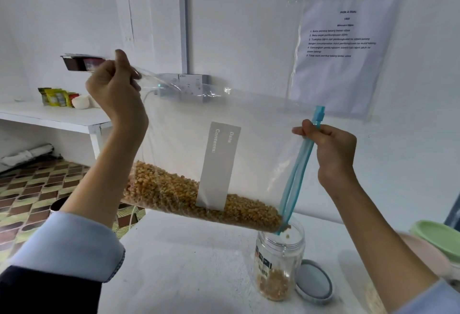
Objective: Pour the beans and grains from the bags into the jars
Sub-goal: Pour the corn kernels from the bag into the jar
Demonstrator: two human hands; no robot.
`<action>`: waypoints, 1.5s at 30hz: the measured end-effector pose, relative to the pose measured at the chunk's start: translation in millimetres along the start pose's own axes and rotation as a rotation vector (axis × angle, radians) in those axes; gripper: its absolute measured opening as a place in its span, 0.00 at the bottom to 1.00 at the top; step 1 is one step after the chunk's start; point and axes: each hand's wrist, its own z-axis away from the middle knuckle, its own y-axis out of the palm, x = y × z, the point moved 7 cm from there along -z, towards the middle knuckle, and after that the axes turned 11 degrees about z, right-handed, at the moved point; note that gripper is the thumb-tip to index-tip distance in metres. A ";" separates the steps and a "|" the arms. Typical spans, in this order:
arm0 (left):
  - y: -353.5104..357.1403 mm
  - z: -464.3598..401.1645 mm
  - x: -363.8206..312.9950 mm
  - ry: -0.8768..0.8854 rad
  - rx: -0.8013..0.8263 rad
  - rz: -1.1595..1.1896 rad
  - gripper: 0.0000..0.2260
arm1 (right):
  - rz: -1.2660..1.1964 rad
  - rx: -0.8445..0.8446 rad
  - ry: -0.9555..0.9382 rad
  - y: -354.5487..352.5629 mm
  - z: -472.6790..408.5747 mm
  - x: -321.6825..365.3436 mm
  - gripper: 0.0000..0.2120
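On white table (189, 264), open jar (280, 261)

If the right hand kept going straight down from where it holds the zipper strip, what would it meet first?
Most likely the open jar on the white table: the right hand grips the blue zip strip above it, slightly right. With depth unclear, it could instead reach the grey lid beside the jar.
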 end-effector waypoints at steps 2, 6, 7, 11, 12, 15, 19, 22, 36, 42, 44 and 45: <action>-2.1 -1.6 0.6 0.020 -0.007 -0.048 0.21 | 0.025 0.029 -0.003 2.1 0.4 1.0 0.03; -3.7 -3.8 1.2 0.040 0.002 -0.131 0.19 | 0.033 0.027 0.013 2.4 -0.6 0.0 0.04; -2.8 -4.0 1.7 0.030 0.019 -0.149 0.19 | 0.032 0.028 0.020 2.6 -0.8 -0.3 0.04; 1.8 -3.0 3.5 -0.025 0.096 -0.185 0.19 | 0.039 0.049 0.039 4.4 -1.1 0.3 0.04; 2.0 -2.7 3.7 -0.036 0.114 -0.170 0.18 | 0.043 0.045 0.039 4.4 -1.0 0.3 0.04; 3.2 -2.1 2.7 -0.035 0.166 -0.177 0.16 | 0.043 0.041 0.040 4.3 0.4 2.0 0.05; 5.1 -4.4 1.3 -0.028 0.177 -0.158 0.16 | 0.050 0.060 0.020 6.6 2.1 4.9 0.05; 7.4 -4.3 -0.2 -0.023 0.168 -0.118 0.16 | 0.036 0.039 0.022 4.8 2.8 3.0 0.05; 3.9 -0.7 0.5 -0.004 0.089 -0.014 0.16 | 0.039 0.033 -0.006 0.1 5.8 7.2 0.06; 7.4 -1.6 -2.2 0.015 0.096 -0.015 0.17 | 0.036 0.044 -0.020 0.2 5.0 8.1 0.06; 7.1 -2.6 -2.6 0.017 0.090 -0.015 0.17 | 0.009 0.016 -0.025 -2.2 3.9 9.1 0.07; 6.8 -2.9 -2.9 0.018 0.088 -0.017 0.18 | 0.011 0.031 -0.024 -0.9 4.0 9.7 0.07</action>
